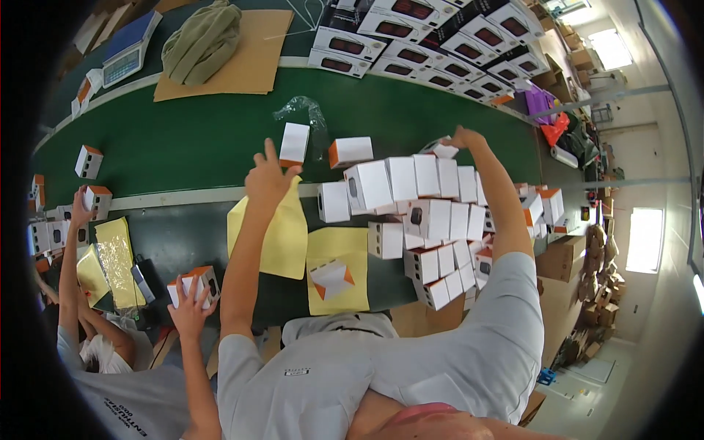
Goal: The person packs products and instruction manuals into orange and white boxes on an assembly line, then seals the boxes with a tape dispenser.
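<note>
My left hand (pixel 268 177) is over the top edge of a yellow padded envelope (pixel 282 235), fingers apart and holding nothing. Just beyond its fingertips, a small white box with an orange end (pixel 295 143) rests on the green work surface (pixel 220 139). A similar white and orange box (pixel 353 152) lies to the right of that one. At the far side of the stacked small white boxes (pixel 400 180), my right hand (pixel 466 138) has its fingers closed on another small white box (pixel 441 148). A second yellow envelope (pixel 337 253) carries a white and orange box (pixel 331 279) near my body.
Larger printed cartons (pixel 411 48) are piled at the back. Clear plastic wrap (pixel 312 117) lies on the green surface. Brown cardboard with a cloth (pixel 202 44) is at the far left. At left, a co-worker's hands (pixel 189 312) touch small boxes.
</note>
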{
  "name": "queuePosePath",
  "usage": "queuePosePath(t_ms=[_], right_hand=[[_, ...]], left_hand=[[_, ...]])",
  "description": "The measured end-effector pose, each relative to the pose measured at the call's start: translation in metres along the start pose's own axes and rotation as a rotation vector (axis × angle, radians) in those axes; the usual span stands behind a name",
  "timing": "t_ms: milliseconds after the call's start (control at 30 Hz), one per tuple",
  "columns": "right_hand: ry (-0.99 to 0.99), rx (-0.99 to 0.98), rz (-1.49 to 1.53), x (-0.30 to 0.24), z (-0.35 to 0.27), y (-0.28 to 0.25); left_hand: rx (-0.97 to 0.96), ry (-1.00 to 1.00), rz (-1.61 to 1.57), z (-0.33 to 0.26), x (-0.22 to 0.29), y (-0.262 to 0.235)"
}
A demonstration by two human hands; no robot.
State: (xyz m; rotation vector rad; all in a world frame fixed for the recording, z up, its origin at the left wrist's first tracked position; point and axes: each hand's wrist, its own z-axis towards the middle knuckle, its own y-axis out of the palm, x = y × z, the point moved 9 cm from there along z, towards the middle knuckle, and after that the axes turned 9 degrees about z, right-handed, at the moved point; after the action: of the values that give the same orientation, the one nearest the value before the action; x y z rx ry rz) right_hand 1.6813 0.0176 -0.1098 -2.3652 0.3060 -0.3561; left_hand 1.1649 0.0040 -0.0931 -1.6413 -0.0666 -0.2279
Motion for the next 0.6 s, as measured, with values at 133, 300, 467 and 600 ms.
queuePosePath(t_ms=[133,300,467,600], right_hand=[[0.386,-0.380,0.641,0.044,0.024,0.067],[0.234,0.187,0.505,0.042,0.060,0.053],[-0.262,0.196,0.311,-0.062,0.053,0.028],[-0.537,0.258,0.236,-0.150,0.016,0.010]], left_hand=[[-0.074,-0.018,0.022,0.044,0.032,0.040],[-0.101,0.018,0.074,0.063,0.050,0.068],[-0.088,0.121,0.028,0.067,0.072,0.056],[-0.170,0.125,0.021,0.065,0.078,0.059]])
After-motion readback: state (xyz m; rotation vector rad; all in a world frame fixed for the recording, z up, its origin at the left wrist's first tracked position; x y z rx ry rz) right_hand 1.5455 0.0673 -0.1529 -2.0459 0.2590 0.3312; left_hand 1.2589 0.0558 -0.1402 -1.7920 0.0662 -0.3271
